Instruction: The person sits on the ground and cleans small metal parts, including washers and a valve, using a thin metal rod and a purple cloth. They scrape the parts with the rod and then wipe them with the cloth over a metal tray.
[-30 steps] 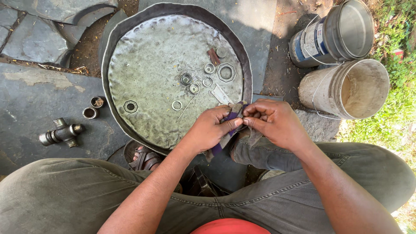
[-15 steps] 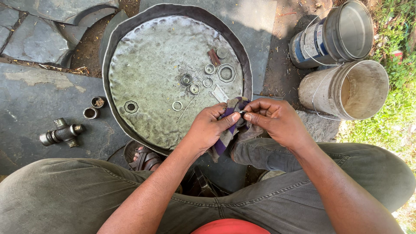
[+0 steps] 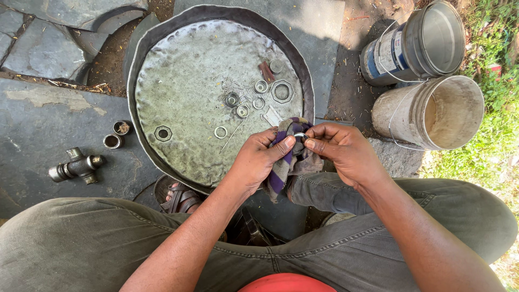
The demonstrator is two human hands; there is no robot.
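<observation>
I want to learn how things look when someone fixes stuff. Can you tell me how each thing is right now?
Left hand: holding a striped rag.
Right hand: fingers pinching a small metal ring.
Striped rag: bunched up, hanging between the hands.
Small metal ring: held against the rag.
Round metal tray: lying flat, small parts scattered in it.
White bucket: tipped on its side, looks empty.
Paint can: on its side, open.
Cross-shaped joint: lying on stone.

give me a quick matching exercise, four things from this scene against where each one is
Things:
1. rag
2. cross joint
3. hex nut
4. buckets

Places:
A. in the round metal pan
B. on the stone slab, left of the pan
C. between left hand and right hand
D. on the ground, right of the pan, by the grass

Pairs: 1-C, 2-B, 3-A, 4-D
</observation>
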